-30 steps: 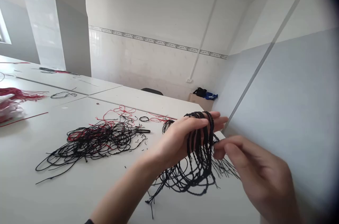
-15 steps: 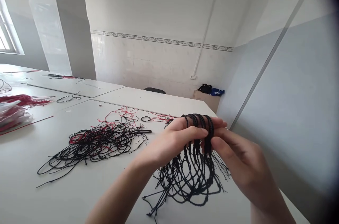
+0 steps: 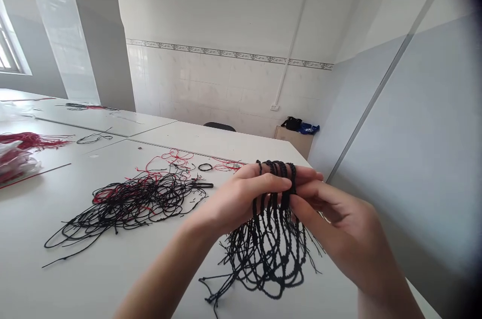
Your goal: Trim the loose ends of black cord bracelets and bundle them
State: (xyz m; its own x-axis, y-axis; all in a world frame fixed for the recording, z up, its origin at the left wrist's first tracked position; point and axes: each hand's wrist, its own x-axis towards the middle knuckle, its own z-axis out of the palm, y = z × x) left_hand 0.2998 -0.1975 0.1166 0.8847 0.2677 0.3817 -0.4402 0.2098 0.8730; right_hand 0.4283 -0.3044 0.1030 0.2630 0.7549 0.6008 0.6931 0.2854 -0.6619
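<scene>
A bundle of black braided cords (image 3: 276, 258) drapes over the fingers of my left hand (image 3: 248, 191), its loops and loose ends hanging down towards the table. My left thumb presses on the strands from above, so that hand is closed on them. Close by on the right, my right hand (image 3: 339, 213) pinches some of the same cords between thumb and fingers. The far fingers of both hands are partly hidden behind the strands. Left of my hands, a tangled heap of black cord (image 3: 139, 203) with some red cord lies on the white table (image 3: 113, 289).
Beyond the heap lie red threads (image 3: 181, 155), a black ring (image 3: 205, 167) and a black clip-like piece (image 3: 203, 185). At the far left are red cords (image 3: 30, 140) and a plastic bag (image 3: 15, 163). A grey partition (image 3: 406, 123) rises along the right.
Both hands have shifted slightly left with the braided cords. My right fingertips have moved along with the strands at my left thumb, and the hanging loops have swung a little.
</scene>
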